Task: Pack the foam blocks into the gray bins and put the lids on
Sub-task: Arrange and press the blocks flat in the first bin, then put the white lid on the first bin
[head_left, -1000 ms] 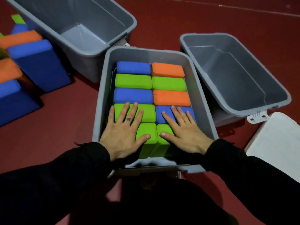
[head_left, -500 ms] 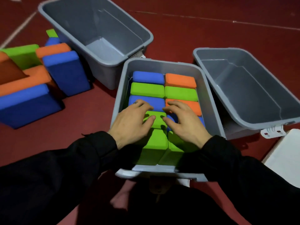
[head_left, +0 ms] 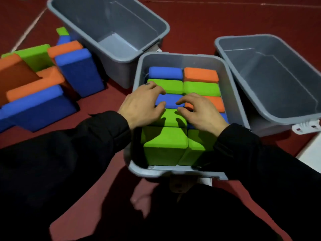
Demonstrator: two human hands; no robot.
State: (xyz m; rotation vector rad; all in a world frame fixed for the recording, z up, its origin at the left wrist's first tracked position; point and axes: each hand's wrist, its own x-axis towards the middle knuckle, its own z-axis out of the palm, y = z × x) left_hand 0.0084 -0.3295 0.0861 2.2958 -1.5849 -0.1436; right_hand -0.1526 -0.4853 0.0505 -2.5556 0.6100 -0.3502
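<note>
Sleeves [head_left: 246, 153] hide near blocks [head_left: 165, 146]; lid [head_left: 311, 153] cut off.

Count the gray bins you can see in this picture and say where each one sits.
3: a packed middle bin under the hands, an empty bin at the upper left, and an empty bin on the right.

Both arms in black sleeves, reaching forward side by side. Left hand [head_left: 141, 106] palm down, fingers bent, thumb toward the right. Right hand [head_left: 199, 111] mirrored, fingers curled, fingertips seemingly pressing down; motion blur hides any grip.
</note>
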